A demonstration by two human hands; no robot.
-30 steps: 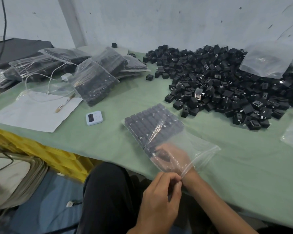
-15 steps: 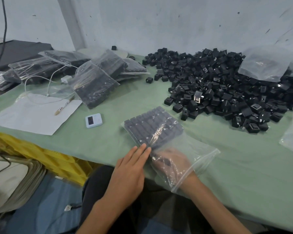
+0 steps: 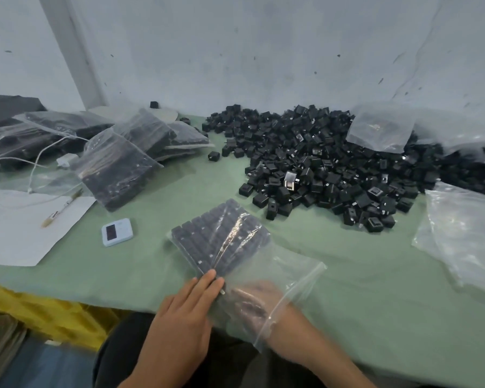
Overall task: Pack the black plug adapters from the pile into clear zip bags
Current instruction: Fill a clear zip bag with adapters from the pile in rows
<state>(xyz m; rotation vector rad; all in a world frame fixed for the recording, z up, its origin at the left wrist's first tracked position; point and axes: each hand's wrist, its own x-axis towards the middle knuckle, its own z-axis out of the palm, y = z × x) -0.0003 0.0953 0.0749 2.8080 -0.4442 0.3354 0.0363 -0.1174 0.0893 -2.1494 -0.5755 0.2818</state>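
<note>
Clear plastic of a zip bag (image 3: 294, 278) is being steadied on the green table cover (image 3: 361, 289): the straight fingers of the left hand (image 3: 184, 312) are being pressed flat against its near-left edge. The right hand (image 3: 254, 301) is being held inside the bag's mouth, just right of the left fingertips; through the blurred film its grip cannot be told. Rows of black plug adapters (image 3: 216, 233) are being held packed in the bag just beyond both hands. The loose pile (image 3: 319, 169) is lying well beyond the right hand. Filled bags (image 3: 115, 166) are lying far beyond the left hand, with a small white device (image 3: 117, 231) nearer, to its left.
</note>
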